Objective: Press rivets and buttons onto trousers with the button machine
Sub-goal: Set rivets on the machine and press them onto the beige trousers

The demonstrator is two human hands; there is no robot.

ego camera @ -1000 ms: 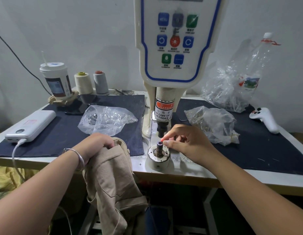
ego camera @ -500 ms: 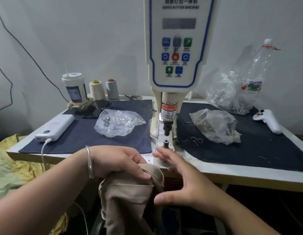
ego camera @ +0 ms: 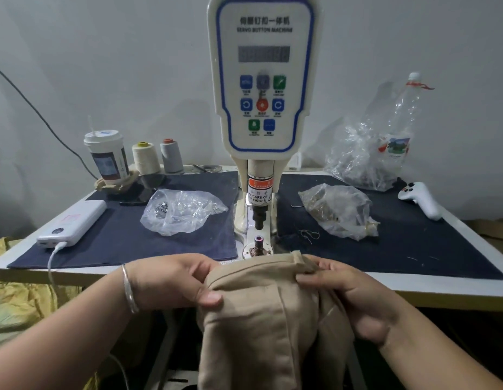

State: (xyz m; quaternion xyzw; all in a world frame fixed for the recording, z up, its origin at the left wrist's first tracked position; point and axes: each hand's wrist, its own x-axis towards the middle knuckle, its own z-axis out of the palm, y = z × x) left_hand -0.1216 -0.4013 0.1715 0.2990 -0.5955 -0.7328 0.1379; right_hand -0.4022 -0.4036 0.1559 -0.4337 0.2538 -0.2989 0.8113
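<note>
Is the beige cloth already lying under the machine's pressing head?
No, the trousers are held by the left hand and right hand at the table edge, short of the lower die.

Both forearms bare, no sleeves visible. Thin silver bangle (ego camera: 130,288) circles left wrist, just behind left grip (ego camera: 174,280). Right wrist unadorned.
</note>
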